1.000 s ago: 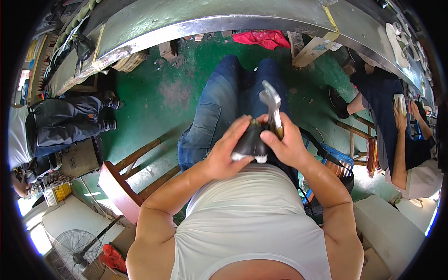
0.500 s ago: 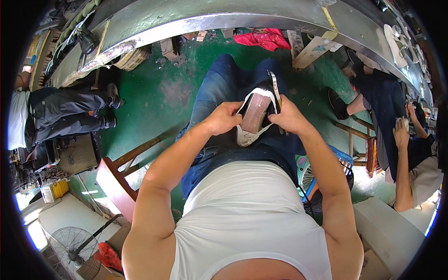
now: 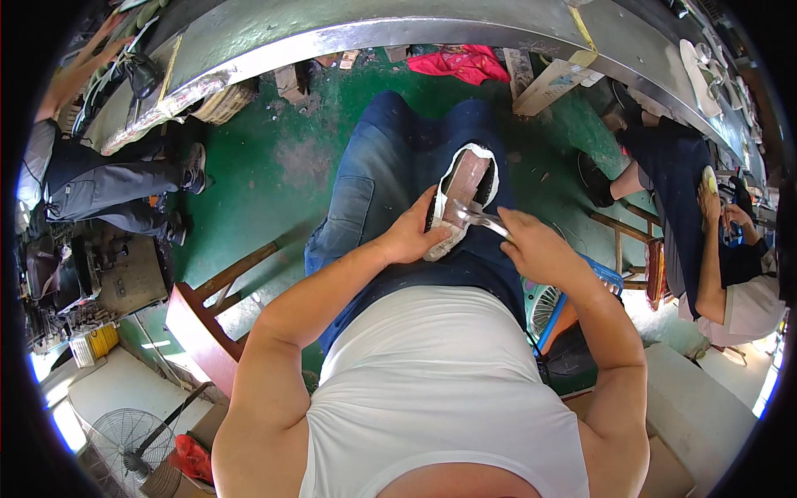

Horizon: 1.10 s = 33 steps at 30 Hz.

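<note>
An unfinished shoe [image 3: 470,176] lies sole side up on my lap, its toe end pointing away from me. A brownish insole shows along its middle, ringed by a pale turned-in edge. My left hand [image 3: 413,235] grips the near left side of the shoe, fingers on its outside and thumb by the pale near end. In my right hand [image 3: 535,249] is a shiny metal tool that looks like lasting pincers [image 3: 479,217]. Its head rests over the near part of the insole; my fingers cover the rest of the handle.
A long metal-edged workbench [image 3: 332,51] curves across the far side. A red cloth [image 3: 465,64] lies on the green floor beneath it. Other people sit left and right. Beside me are a wooden stool [image 3: 207,324], a standing fan [image 3: 129,452] and a blue-framed item [image 3: 573,307].
My right hand has let go of the shoe's right side and brought the metal pincers down over the insole. My left hand has shifted lower along the shoe.
</note>
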Each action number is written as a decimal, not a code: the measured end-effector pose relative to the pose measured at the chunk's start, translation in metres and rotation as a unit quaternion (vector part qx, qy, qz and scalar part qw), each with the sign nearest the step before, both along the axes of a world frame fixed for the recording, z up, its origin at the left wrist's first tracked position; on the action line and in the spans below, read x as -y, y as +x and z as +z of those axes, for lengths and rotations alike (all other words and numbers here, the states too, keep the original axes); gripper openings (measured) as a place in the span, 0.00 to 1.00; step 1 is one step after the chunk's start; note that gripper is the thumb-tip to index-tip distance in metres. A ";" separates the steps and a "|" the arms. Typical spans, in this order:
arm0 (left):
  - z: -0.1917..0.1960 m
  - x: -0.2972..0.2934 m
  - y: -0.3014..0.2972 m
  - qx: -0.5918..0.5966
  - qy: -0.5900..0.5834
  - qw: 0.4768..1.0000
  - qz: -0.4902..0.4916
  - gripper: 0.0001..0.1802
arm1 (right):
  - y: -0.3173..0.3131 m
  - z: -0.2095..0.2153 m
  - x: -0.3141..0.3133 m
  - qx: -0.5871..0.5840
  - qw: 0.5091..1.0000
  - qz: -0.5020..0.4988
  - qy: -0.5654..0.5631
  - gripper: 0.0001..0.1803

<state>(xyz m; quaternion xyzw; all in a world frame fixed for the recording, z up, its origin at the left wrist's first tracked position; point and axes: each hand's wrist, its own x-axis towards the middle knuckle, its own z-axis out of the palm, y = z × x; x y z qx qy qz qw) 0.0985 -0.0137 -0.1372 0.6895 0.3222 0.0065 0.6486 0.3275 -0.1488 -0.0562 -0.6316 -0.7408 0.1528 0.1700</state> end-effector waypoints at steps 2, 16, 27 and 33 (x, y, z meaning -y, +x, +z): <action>-0.011 0.006 0.001 0.021 0.028 0.999 -0.001 0.50 | -0.004 0.006 -0.015 0.060 0.997 0.017 -0.045 0.13; -0.036 0.012 0.026 -0.024 -0.079 0.923 0.377 0.37 | -0.051 -0.018 -0.030 0.004 0.978 -0.029 -0.207 0.13; -0.031 0.005 0.019 0.007 0.215 0.950 0.226 0.26 | -0.024 -0.007 -0.045 0.033 0.985 -0.043 -0.161 0.14; -0.023 -0.002 0.014 0.030 0.356 0.930 0.080 0.27 | -0.016 -0.056 -0.017 0.001 0.986 -0.105 -0.126 0.14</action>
